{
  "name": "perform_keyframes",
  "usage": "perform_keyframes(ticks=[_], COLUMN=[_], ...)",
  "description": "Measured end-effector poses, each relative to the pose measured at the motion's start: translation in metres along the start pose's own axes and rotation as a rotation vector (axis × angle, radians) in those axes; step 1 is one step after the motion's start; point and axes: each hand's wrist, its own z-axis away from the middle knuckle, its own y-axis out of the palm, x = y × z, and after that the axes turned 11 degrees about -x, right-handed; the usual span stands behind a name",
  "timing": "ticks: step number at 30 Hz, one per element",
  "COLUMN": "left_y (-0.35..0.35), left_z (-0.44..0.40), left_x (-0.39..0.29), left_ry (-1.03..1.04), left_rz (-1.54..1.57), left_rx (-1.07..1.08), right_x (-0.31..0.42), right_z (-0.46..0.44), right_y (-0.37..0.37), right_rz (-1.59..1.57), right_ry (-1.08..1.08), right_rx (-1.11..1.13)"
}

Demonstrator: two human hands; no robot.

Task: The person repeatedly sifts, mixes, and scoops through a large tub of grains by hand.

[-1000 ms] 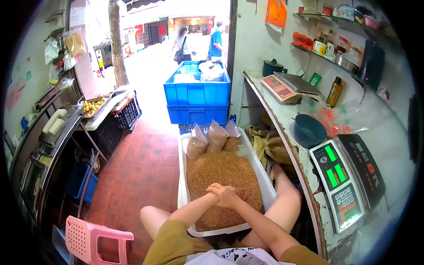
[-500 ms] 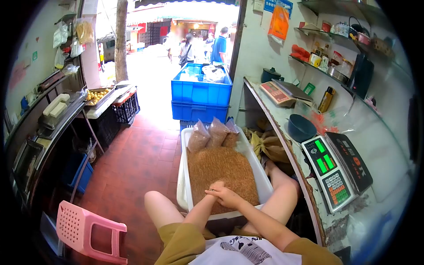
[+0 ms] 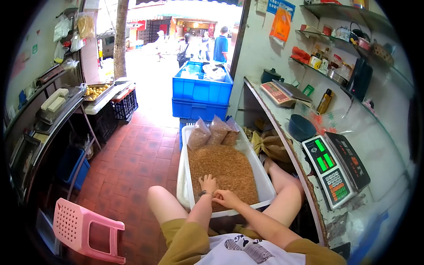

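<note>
A white tub (image 3: 266, 184) between my knees holds a wide bed of small brown pieces (image 3: 225, 165), too fine to name for sure. My left hand (image 3: 207, 182) lies palm down on this bed near the tub's front left, its fingers spread and holding nothing. A dark bracelet (image 3: 203, 193) circles the left wrist. Close beside that wrist, my right hand (image 3: 226, 198) has its fingers curled in; whatever they may hold is hidden. Filled clear plastic bags (image 3: 217, 131) stand upright at the tub's far end.
Stacked blue crates (image 3: 202, 90) stand beyond the tub. To the right, a counter (image 3: 282, 128) carries a lit digital scale (image 3: 329, 172), a second scale (image 3: 279, 93) and a dark bowl (image 3: 301, 127). A pink stool (image 3: 86, 229) is at lower left. People stand outside the doorway.
My left hand has moved forward and left, spreading its fingers on the brown pieces. My right hand, earlier stretched across the left hand, is now curled beside the left wrist.
</note>
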Motion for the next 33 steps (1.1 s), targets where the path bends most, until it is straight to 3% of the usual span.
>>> perform_keyframes(ticks=[3,6,10,12,14,18,21,24,27,30,33], left_y=[0.0,-0.006,-0.013,-0.022,-0.021,-0.008,0.033,0.054,0.01,-0.026,-0.03], left_z=[-0.003,-0.007,-0.01,-0.011,-0.01,-0.004,-0.002,-0.003,-0.002,-0.008,-0.015], left_x=[-0.005,-0.013,-0.013,-0.008,-0.005,-0.004,-0.007,-0.01,-0.013,-0.018,-0.022], left_ry=[-0.053,-0.084,-0.179,-0.204,-0.103,0.17,0.346,0.425,0.033,-0.504,-0.539], left_rz=[-0.005,0.015,0.027,0.005,-0.066,-0.224,-0.338,-0.438,-0.174,0.006,0.142], left_rx=[-0.217,-0.158,-0.286,-0.342,-0.298,-0.182,-0.192,-0.165,-0.063,-0.219,-0.243], right_x=[-0.008,-0.01,-0.013,-0.006,-0.005,0.002,-0.006,-0.025,-0.044,-0.022,-0.023], right_z=[0.001,0.003,0.003,0.002,0.002,0.001,-0.003,-0.006,-0.004,-0.004,-0.002], right_y=[0.005,0.004,0.001,-0.004,-0.005,-0.008,-0.01,-0.013,0.007,0.004,0.008], right_rz=[-0.097,-0.055,0.068,0.103,0.093,-0.175,-0.898,-1.041,-0.907,-0.681,-0.597], right_ry=[0.115,0.151,0.228,0.209,0.108,0.208,0.47,0.712,0.594,0.519,0.446], right_rx=[-0.009,-0.015,-0.038,-0.102,-0.199,-0.071,-0.046,0.148,0.429,0.514,0.504])
